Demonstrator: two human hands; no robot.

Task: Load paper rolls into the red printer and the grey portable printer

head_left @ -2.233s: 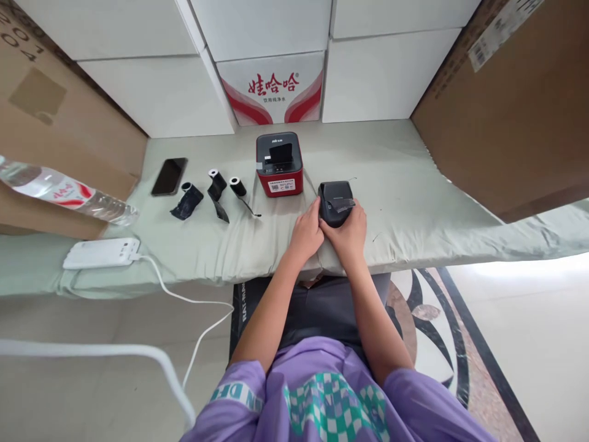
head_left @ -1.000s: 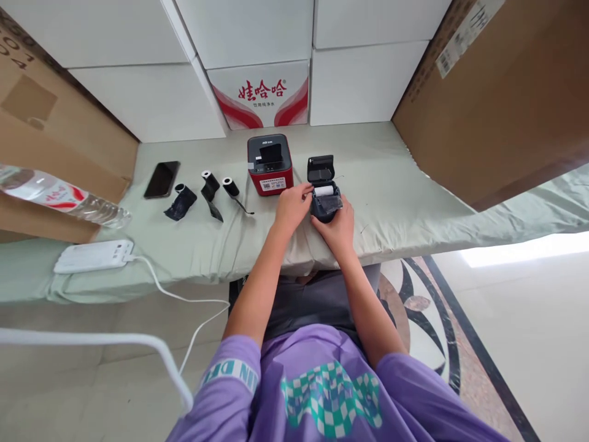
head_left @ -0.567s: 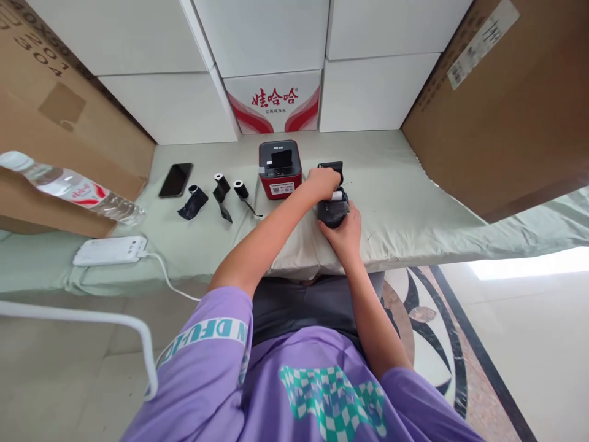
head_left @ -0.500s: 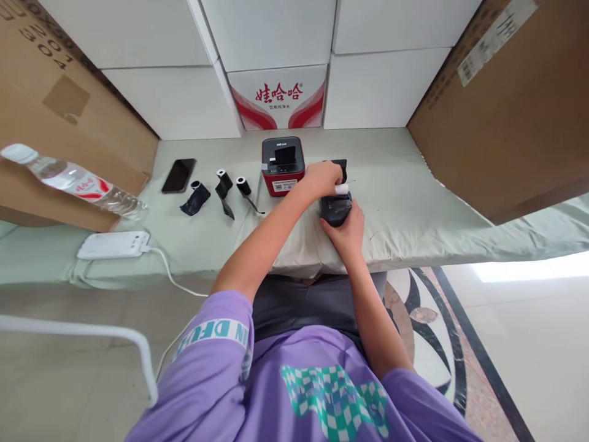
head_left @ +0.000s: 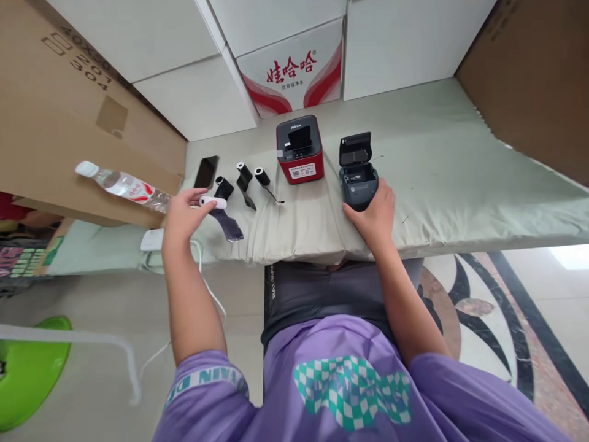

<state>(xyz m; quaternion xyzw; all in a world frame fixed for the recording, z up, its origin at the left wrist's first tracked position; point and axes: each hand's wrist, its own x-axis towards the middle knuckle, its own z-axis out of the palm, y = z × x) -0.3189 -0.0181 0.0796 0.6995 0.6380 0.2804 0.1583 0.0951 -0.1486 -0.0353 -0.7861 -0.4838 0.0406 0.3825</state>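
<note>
Now left hand (head_left: 181,212) pinches white roll (head_left: 212,201) — fingertips.

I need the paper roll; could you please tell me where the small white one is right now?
The small white paper roll is pinched in the left hand, at the table's left, just before the black rolls.

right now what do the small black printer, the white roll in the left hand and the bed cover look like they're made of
Small black printer: seemingly hard plastic, matte dark grey-black; moulded shell with its hinged lid open.
White roll, held in the left hand: looks like wound paper, plain matte white; too small to be sure.
Bed cover: woven fabric, pale green and dull; it creases and drapes over the edge.
The right hand steadies the printer.
</note>
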